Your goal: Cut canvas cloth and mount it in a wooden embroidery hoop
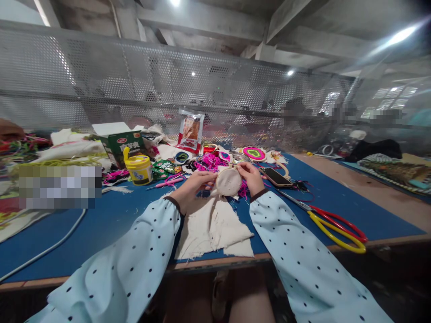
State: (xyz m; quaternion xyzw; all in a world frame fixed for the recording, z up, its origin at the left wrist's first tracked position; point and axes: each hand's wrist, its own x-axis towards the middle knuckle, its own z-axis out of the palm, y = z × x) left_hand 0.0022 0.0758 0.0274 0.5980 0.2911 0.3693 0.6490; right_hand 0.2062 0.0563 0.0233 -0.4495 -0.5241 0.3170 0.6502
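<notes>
A small round embroidery hoop (228, 182) with cream cloth stretched over it is held between both hands above the blue table (111, 215). My left hand (193, 185) grips its left edge with curled fingers. My right hand (251, 176) pinches its upper right rim. Loose cream cloth pieces (212, 226) lie under my wrists, reaching the table's front edge. Pink yarn (210, 160) is heaped just beyond the hoop.
Big red-and-yellow scissors (332, 224) lie at the right front. A phone (276, 176) lies right of my right hand. A yellow tub (139, 168), a green box (123, 144), a snack bag (190, 130) and finished colourful hoops (254, 153) stand behind. A white cable (50, 246) crosses the left.
</notes>
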